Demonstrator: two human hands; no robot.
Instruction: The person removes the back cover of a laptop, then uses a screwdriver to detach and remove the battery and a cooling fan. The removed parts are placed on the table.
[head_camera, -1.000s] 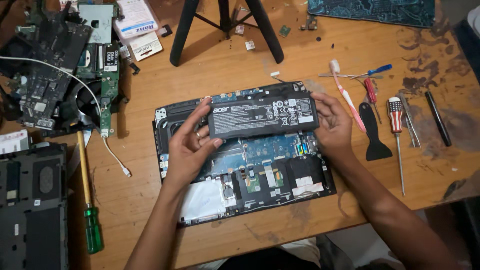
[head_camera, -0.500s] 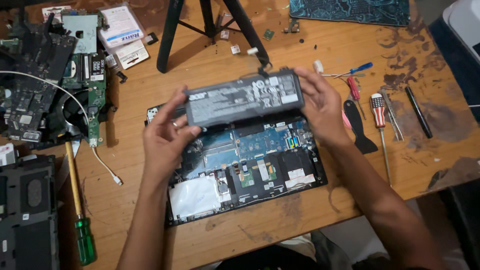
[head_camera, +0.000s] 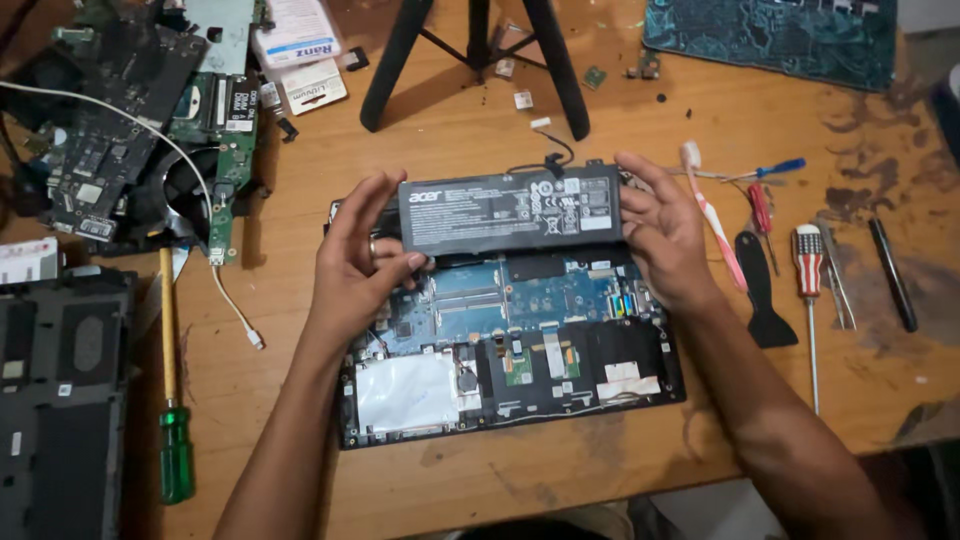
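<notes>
An opened laptop base (head_camera: 500, 385) lies on the wooden table with its blue circuit board (head_camera: 520, 300) exposed. I hold a long black battery pack (head_camera: 510, 210) above its far edge, label side up. My left hand (head_camera: 355, 265) grips the battery's left end, a ring on one finger. My right hand (head_camera: 660, 235) grips its right end. A short black cable (head_camera: 548, 160) sticks out from the battery's top edge.
To the right lie a toothbrush (head_camera: 712, 220), a black pry tool (head_camera: 760, 290), screwdrivers (head_camera: 808, 290) and a pen (head_camera: 893, 272). A green-handled screwdriver (head_camera: 172, 400), circuit boards with a fan (head_camera: 190, 150) and another laptop shell (head_camera: 60, 400) sit left. Tripod legs (head_camera: 470, 50) stand behind.
The battery was seated in the laptop base, then both hands lifted it out; now it is held up near the base's far edge.
</notes>
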